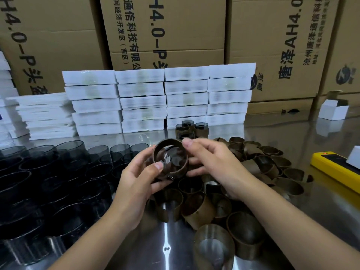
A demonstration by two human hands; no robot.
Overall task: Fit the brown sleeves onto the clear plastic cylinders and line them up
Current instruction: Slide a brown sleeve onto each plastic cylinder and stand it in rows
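Observation:
Both hands hold one clear cylinder wrapped in a brown sleeve [169,158] above the middle of the steel table, its open end turned toward me. My left hand [136,178] grips it from the left, thumb on the near rim. My right hand [212,162] pinches its upper right rim with thumb and fingers. Many bare dark-tinted clear cylinders [58,172] stand packed together on the left. A loose heap of brown sleeves [253,172] lies at the right and in front. A few sleeved cylinders [191,128] stand behind the hands.
Stacks of white flat boxes [155,100] form a wall at the back, with big cardboard cartons [165,30] behind them. A yellow tool [335,168] lies at the right edge, and a small open white box [333,112] sits at the back right.

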